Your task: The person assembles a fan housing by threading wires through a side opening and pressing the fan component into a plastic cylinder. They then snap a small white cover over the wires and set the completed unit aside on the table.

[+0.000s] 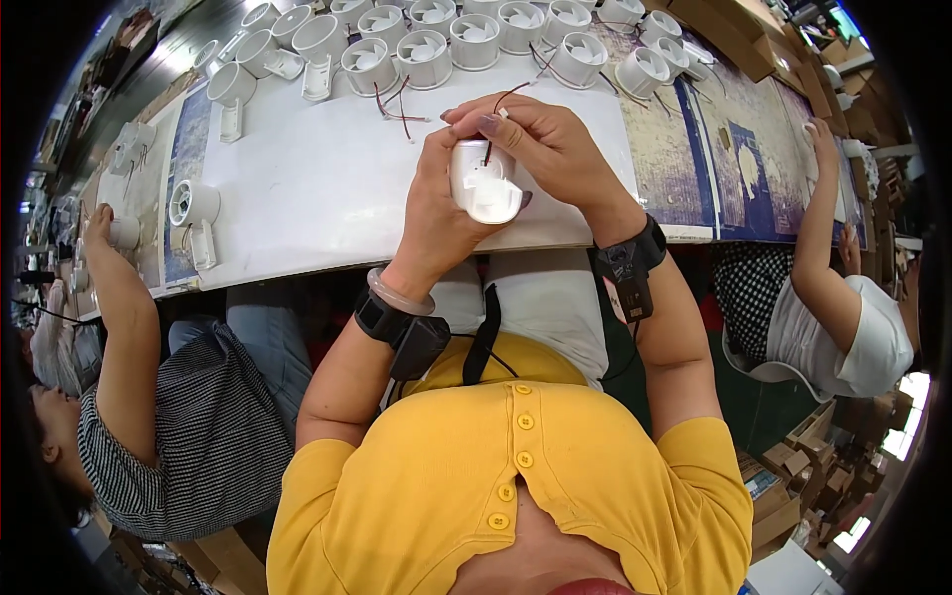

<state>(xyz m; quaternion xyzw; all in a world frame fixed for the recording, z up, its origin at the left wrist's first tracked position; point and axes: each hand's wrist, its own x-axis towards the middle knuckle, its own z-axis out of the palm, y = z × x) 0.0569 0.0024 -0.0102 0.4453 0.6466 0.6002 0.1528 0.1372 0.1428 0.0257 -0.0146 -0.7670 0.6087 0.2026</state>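
Note:
A white plastic fan housing (491, 198) is held upright over the near part of the table, its open handle end facing me. My left hand (436, 198) is closed around it from the left side. A thin red-and-black wire (488, 153) comes out of the housing's opening and runs up to my right hand (560, 149). The right fingers are closed on this wire, with a small white plug (504, 114) showing at the thumb and index finger. My right thumb lies near the housing's upper edge. The far side of the housing is hidden by my hands.
Several white round fan units (423, 58) stand along the far side of the white table (307, 178), some with loose wires. One more fan unit (195, 203) lies at the left. Co-workers sit on both sides, a left one's arm (124, 278) and a right one's arm (823, 228) at the table.

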